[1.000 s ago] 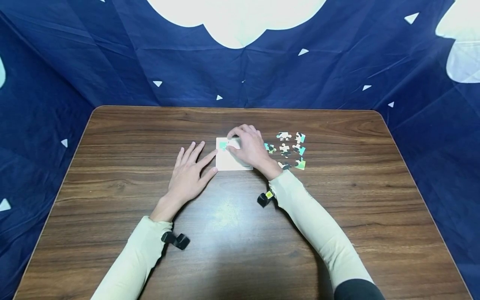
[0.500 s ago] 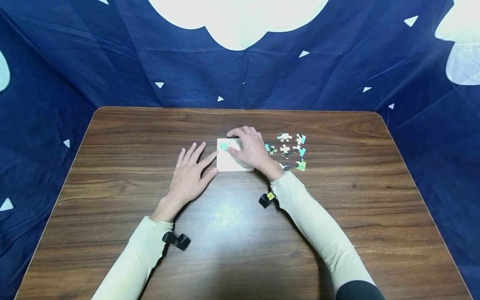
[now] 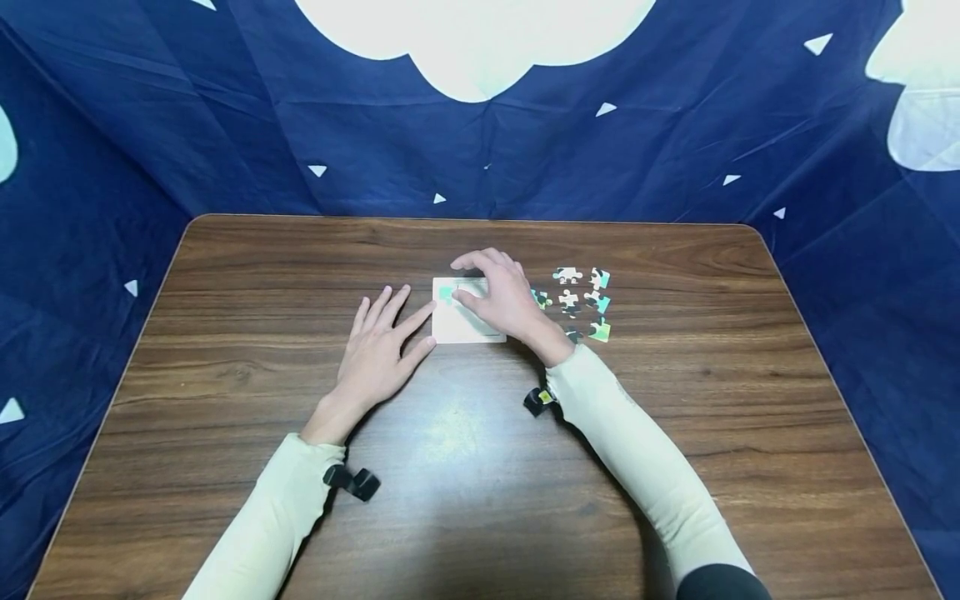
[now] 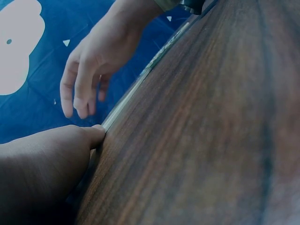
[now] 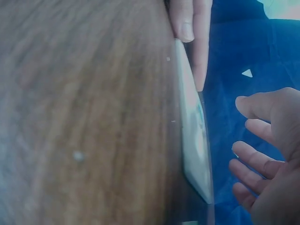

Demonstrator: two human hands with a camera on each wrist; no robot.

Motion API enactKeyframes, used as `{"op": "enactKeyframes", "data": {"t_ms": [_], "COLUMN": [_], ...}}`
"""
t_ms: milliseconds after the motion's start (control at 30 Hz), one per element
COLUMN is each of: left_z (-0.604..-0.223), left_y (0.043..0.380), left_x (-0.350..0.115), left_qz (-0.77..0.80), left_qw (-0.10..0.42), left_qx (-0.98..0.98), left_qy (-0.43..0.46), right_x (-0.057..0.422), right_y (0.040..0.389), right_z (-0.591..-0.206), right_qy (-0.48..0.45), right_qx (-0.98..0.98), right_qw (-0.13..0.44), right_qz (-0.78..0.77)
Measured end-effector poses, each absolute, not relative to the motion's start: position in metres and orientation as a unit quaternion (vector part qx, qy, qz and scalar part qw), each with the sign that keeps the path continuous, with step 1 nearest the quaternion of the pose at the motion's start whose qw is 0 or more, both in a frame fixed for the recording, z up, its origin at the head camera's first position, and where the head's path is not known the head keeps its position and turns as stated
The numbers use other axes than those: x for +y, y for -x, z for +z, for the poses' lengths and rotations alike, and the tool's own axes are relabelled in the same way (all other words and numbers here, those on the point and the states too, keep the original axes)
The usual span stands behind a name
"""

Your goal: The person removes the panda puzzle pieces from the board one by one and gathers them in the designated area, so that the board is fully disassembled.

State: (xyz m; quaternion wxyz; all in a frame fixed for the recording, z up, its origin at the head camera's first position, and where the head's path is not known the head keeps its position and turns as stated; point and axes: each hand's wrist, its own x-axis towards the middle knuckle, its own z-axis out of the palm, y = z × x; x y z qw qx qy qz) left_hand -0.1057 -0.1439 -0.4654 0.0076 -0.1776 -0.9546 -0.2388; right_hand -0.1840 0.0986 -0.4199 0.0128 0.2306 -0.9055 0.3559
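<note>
A small white puzzle board [image 3: 457,327] lies on the table with a turquoise puzzle piece [image 3: 446,292] in its upper left corner. My left hand [image 3: 372,357] rests spread on the wood, index fingertip and thumb at the board's left edge. Over the board's upper right part hovers my right hand [image 3: 501,293], thumb and fingers apart, holding nothing visible; it hides part of the board. In the right wrist view, this hand [image 5: 276,152] shows loosely bent fingers, raised beside the board [image 5: 193,124]. The left wrist view also has the right hand [image 4: 101,56] above the board's edge [image 4: 129,98].
Several loose puzzle pieces lie right of the board, among them a panda-patterned piece [image 3: 567,276], a green-cornered piece [image 3: 600,331] and one piece [image 3: 542,298] close to the right hand. Brown wooden table [image 3: 712,375] surrounds them, with a blue curtain [image 3: 247,125] behind.
My right thumb and fingers have spread apart and drawn up from the turquoise piece, and the right wrist has shifted slightly right. My left hand stays in place.
</note>
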Motion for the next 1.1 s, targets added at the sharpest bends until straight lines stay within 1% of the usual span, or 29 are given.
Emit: {"op": "enactKeyframes", "data": {"t_ms": [333, 567, 733, 1100], "left_z": [-0.464, -0.464, -0.465, -0.465], "left_y": [0.106, 0.105, 0.106, 0.106], "left_x": [-0.143, -0.144, -0.144, -0.144], "left_qz": [-0.241, -0.241, -0.239, -0.241], "left_qw": [0.011, 0.006, 0.008, 0.011], "left_qx": [-0.954, -0.955, -0.955, -0.954], "left_qy": [0.178, 0.174, 0.177, 0.178], "right_x": [0.113, 0.122, 0.134, 0.155], "right_y": [0.174, 0.165, 0.159, 0.15], "right_z": [-0.403, -0.397, -0.396, -0.395], "right_qy": [-0.228, -0.245, -0.248, -0.233], "right_qx": [-0.892, -0.878, -0.871, -0.86], "right_qw": [0.029, 0.062, 0.086, 0.111], "right_qz": [0.389, 0.405, 0.415, 0.439]}}
